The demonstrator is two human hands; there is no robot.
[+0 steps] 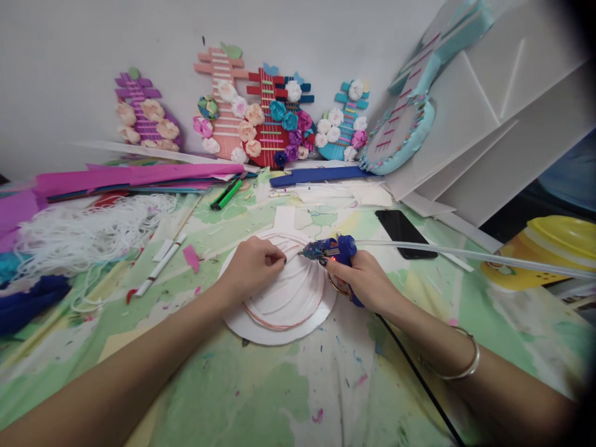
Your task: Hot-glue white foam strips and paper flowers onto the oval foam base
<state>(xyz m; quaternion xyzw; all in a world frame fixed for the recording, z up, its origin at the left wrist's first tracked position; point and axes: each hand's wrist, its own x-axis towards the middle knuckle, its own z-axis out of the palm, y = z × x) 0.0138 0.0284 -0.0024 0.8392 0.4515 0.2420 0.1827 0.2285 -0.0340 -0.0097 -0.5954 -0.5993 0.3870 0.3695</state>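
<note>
Your right hand (369, 282) is gripping glue gun (345, 249); left hand (254, 267) pinching narrowly, contents unclear; disc (284, 298) looking part-finished, rim (279, 337) bare.

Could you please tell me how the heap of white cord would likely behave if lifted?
Probably floppy: the white cord lies in loose loops. It would likely snag, since the strands cross in a tangle.

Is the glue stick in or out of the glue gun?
Partly in: the glue stick enters the glue gun from behind; a long part sticks out.
</note>
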